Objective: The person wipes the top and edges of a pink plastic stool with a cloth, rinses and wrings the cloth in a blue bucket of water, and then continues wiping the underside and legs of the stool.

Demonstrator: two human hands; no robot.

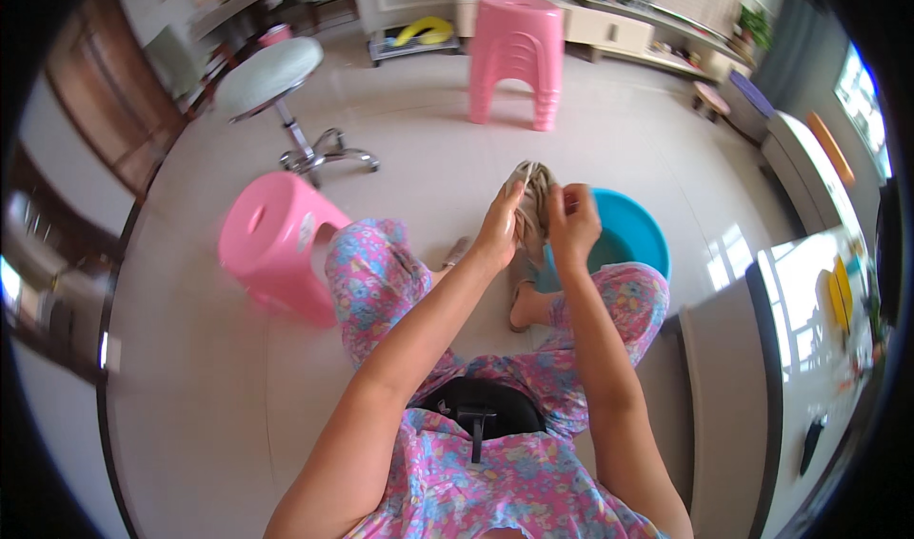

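My left hand [500, 228] grips a crumpled beige fabric item [534, 200] with a pale edge along its top. Whether it is a cloth or a soft shoe I cannot tell. Slightly blurred, my right hand [575, 225] has its fingers curled against the item's right side, pinching it. Both hands are raised in front of my knees. Just beyond my right knee stands a turquoise plastic basin [646, 225] with liquid in it. My right hand and forearm cover part of its near left rim.
Left of my knees is a pink plastic stool [250, 232]. A wheeled round stool [275, 75] stands behind it, and stacked pink stools [518, 46] rise farther ahead. On the right, a glossy-topped table [800, 310] runs beside me. A low cabinet [607, 28] lines the far wall.
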